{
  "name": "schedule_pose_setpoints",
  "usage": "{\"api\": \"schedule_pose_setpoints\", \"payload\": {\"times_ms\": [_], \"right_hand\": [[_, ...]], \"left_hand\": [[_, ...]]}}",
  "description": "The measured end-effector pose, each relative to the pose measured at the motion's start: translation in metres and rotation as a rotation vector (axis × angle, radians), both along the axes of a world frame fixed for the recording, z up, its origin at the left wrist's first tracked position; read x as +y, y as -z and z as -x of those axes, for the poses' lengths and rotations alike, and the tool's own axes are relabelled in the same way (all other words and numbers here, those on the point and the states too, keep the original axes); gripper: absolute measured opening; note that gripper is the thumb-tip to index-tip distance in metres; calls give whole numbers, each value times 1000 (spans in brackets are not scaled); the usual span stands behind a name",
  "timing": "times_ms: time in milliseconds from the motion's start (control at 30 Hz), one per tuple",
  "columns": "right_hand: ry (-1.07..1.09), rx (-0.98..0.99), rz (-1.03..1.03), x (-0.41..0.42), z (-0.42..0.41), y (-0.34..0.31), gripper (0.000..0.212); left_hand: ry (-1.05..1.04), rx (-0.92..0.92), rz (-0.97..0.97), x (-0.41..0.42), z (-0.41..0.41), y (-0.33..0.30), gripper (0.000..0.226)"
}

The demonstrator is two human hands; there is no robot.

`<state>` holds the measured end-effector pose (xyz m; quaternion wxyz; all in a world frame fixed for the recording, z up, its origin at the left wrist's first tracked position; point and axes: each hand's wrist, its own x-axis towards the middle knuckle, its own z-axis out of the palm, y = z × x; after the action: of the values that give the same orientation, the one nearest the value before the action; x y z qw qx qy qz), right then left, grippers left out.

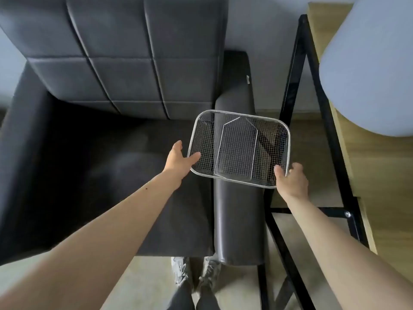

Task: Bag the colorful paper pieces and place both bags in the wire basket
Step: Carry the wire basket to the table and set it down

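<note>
Armchair (111,153), dark grey, under and ahead of left hand; padded armrest (237,209) running between the two hands. Black-framed wooden table (335,153) just right of right hand. No paper pieces or bags in view.

Wire basket (239,148) held up between both hands, above the armrest; whether resting on it or clear of it, cannot tell. Empty, fine mesh, thick rim wire, folded wire handles lying flat inside.

Left hand (178,162): open, fingers spread, thumb laid over near-left rim, fingers apparently beneath; supporting more than gripping.

Right hand (290,180): curled closed around near-right corner of rim, thumb on top.

Handling judgement: likely light, rigid, not fragile; smooth rim wire possibly slick. Mesh too fine for fingers, so best taken at the rim, opposite sides, kept level. Two-sided hold looks adequate; left grip looser.
</note>
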<state>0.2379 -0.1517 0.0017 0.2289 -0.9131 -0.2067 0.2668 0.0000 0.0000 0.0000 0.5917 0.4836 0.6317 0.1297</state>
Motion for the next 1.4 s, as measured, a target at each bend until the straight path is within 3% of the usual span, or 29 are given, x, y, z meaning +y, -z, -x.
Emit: {"api": "schedule_pose_setpoints", "payload": {"times_ms": [67, 200, 400, 767, 867, 967, 1400], "right_hand": [[-7, -19, 12, 3, -5, 7, 47], [10, -12, 29, 2, -10, 20, 36], [15, 32, 30, 6, -17, 29, 14], [-97, 73, -22, 7, -14, 4, 16], [-143, 74, -51, 9, -5, -13, 7], [-187, 79, -126, 11, 12, -33, 5], [-406, 131, -168, 36, 110, -97, 7]], "left_hand": [[-34, -23, 27, 4, -4, 8, 75], [-47, 12, -24, 5, -11, 21, 13], [-32, 47, -16, 11, -7, 34, 18], [-169, -14, 39, 5, 19, 18, 16], [-205, -25, 31, -4, 36, 4, 13], [-310, -49, 26, -14, 57, -15, 24], [-605, -91, -83, -66, 175, -83, 24]]}}
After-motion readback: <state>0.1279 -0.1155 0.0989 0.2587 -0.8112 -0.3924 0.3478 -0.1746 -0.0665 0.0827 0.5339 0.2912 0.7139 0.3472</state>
